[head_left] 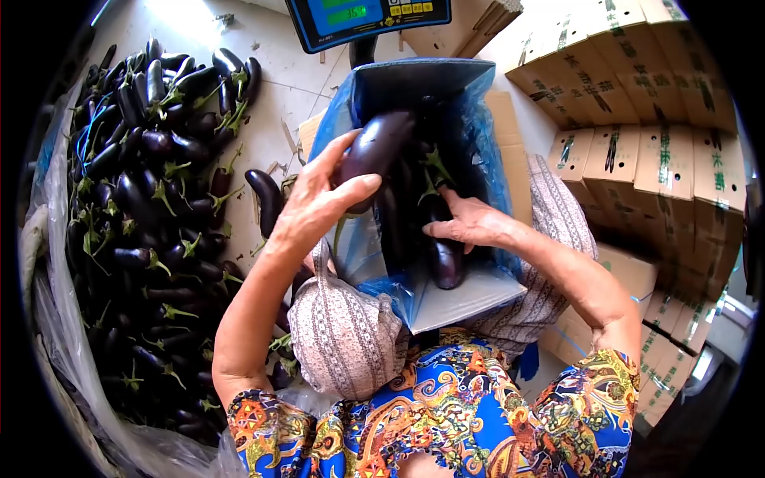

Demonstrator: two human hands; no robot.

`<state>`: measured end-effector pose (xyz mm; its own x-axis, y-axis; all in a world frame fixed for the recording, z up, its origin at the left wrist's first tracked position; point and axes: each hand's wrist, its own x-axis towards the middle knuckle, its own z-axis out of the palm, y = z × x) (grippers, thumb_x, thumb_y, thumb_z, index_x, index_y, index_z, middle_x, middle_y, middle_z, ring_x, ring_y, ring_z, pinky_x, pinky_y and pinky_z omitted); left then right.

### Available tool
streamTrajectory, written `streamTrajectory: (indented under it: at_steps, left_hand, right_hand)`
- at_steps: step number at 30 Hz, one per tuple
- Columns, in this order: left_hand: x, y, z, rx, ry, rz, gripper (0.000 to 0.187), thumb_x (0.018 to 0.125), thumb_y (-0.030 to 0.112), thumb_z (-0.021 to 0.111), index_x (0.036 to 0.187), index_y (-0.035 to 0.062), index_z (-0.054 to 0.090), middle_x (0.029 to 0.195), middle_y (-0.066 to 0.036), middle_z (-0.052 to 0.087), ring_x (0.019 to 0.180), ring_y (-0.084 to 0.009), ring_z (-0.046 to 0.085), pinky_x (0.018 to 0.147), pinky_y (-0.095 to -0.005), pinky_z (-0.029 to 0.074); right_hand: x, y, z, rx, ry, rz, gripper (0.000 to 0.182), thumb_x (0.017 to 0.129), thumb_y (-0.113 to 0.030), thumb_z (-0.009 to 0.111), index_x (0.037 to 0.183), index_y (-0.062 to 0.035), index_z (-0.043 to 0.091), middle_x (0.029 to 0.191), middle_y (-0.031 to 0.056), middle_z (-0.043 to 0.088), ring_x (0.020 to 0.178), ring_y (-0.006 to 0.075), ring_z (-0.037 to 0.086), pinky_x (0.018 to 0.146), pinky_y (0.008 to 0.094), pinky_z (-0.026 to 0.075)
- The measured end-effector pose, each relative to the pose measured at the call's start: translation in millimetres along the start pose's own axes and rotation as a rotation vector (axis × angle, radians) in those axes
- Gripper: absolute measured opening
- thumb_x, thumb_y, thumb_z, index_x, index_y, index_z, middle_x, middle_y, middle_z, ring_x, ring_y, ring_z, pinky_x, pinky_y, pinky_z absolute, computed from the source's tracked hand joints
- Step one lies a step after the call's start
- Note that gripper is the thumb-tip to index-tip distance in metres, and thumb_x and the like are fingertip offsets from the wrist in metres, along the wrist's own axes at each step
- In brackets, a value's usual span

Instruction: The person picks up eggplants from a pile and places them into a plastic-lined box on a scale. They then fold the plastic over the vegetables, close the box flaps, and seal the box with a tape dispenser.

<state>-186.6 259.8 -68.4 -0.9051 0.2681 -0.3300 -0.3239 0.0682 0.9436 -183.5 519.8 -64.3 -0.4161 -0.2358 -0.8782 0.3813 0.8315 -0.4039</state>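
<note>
A box (470, 307) lined with blue plastic (504, 163) stands between my knees, with several dark eggplants inside. My left hand (323, 187) is closed round a large glossy eggplant (382, 143) at the box's upper left, its thumb on the near side. Inside the box, on the right, my right hand (470, 219) has its fingers wrapped round another eggplant (446, 263). That one lies lengthwise, its rounded end toward me. A green stem (435, 163) shows just above my right hand. The fingertips of my right hand are partly hidden.
A big heap of eggplants (151, 239) spreads over the floor at left, edged by clear plastic sheeting (80, 350). One eggplant (265, 201) lies just left of my left forearm. A scale display (366, 17) stands beyond the box. Stacked cardboard cartons (637, 72) fill the right side.
</note>
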Motion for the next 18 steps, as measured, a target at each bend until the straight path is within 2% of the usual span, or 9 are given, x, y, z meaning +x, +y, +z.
streamTrajectory:
  at_steps: [4,7,8,9,11,13,15,16,18]
  left_hand:
    - [-12.4,-12.1,-16.9,-0.037,0.037,-0.037,0.082,0.078,0.035,0.071,0.144,-0.0006,0.04,0.12,-0.021,0.06,0.11,-0.0256,0.06,0.1,-0.0356,0.044]
    - [-16.2,-14.2,-18.3,-0.104,0.028,-0.045,0.084,0.078,0.039,0.072,0.146,0.0032,0.038,0.12,-0.019,0.059,0.11,-0.0269,0.059,0.099,-0.0369,0.044]
    - [-16.9,-13.8,-18.1,-0.106,0.031,-0.045,0.084,0.078,0.039,0.071,0.146,0.0033,0.038,0.12,-0.019,0.059,0.11,-0.0268,0.059,0.1,-0.0369,0.043]
    - [-17.4,-13.6,-17.6,-0.107,0.035,-0.045,0.084,0.078,0.039,0.071,0.146,0.0034,0.038,0.12,-0.019,0.059,0.11,-0.0267,0.059,0.1,-0.0368,0.043]
    - [-16.7,-16.8,-12.7,-0.123,0.048,-0.038,0.082,0.078,0.038,0.071,0.145,0.0028,0.039,0.119,-0.018,0.059,0.11,-0.0258,0.059,0.1,-0.0358,0.043]
    - [-14.1,-21.7,-7.1,-0.152,0.046,-0.038,0.082,0.078,0.038,0.071,0.145,0.0025,0.04,0.12,-0.019,0.06,0.111,-0.0253,0.058,0.1,-0.0354,0.043]
    - [-16.3,-16.9,-2.3,-0.191,0.047,-0.06,0.079,0.078,0.032,0.071,0.144,0.0007,0.04,0.121,-0.019,0.06,0.111,-0.0245,0.058,0.101,-0.0348,0.042]
    - [-18.1,-17.9,-4.4,-0.182,0.05,-0.061,0.078,0.079,0.03,0.071,0.144,0.0003,0.04,0.121,-0.018,0.06,0.111,-0.0242,0.058,0.101,-0.0344,0.042]
    - [-21.6,-21.7,-6.3,-0.177,0.064,-0.054,0.076,0.08,0.029,0.069,0.144,-0.0012,0.04,0.119,-0.018,0.061,0.109,-0.0233,0.06,0.1,-0.0335,0.043]
  right_hand:
    - [-29.8,-11.0,-6.6,0.168,-0.122,-0.085,0.103,0.078,-0.052,0.067,0.146,0.0116,0.021,0.108,0.0271,0.062,0.073,0.0312,0.069,0.065,0.0351,0.058]
    - [-47.7,-22.1,-3.5,0.132,-0.036,-0.147,0.105,0.08,-0.057,0.068,0.148,0.0062,0.02,0.106,0.0257,0.063,0.073,0.029,0.068,0.069,0.0358,0.056]
    - [-55.7,-36.9,-7.5,0.117,-0.016,-0.131,0.104,0.081,-0.056,0.067,0.148,0.0049,0.018,0.105,0.0269,0.064,0.08,0.0343,0.069,0.077,0.0392,0.055]
    - [-36.0,-18.7,3.9,0.006,0.209,-0.37,0.102,0.082,-0.05,0.067,0.147,0.008,0.015,0.1,0.0289,0.066,0.086,0.0419,0.067,0.083,0.0431,0.053]
    - [-10.3,-16.8,9.9,-0.13,0.313,-0.318,0.099,0.082,-0.044,0.066,0.146,0.0115,0.014,0.093,0.0326,0.065,0.088,0.0472,0.065,0.086,0.0445,0.052]
    - [30.5,-7.0,28.3,-0.266,0.406,-0.193,0.098,0.085,-0.04,0.066,0.146,0.0129,0.011,0.087,0.0363,0.063,0.09,0.0471,0.065,0.085,0.0462,0.052]
    - [51.9,6.0,43.4,-0.472,0.417,-0.153,0.099,0.086,-0.041,0.066,0.147,0.0099,0.008,0.093,0.0377,0.063,0.088,0.0492,0.064,0.08,0.051,0.052]
    - [55.6,10.7,49.9,-0.507,0.49,-0.213,0.096,0.089,-0.039,0.064,0.148,0.0102,0.006,0.087,0.0355,0.064,0.083,0.0489,0.065,0.077,0.0512,0.053]
    - [51.5,13.1,52.1,-0.486,0.415,-0.147,0.094,0.089,-0.039,0.063,0.148,0.0096,0.009,0.084,0.0335,0.065,0.081,0.0487,0.065,0.076,0.0513,0.053]
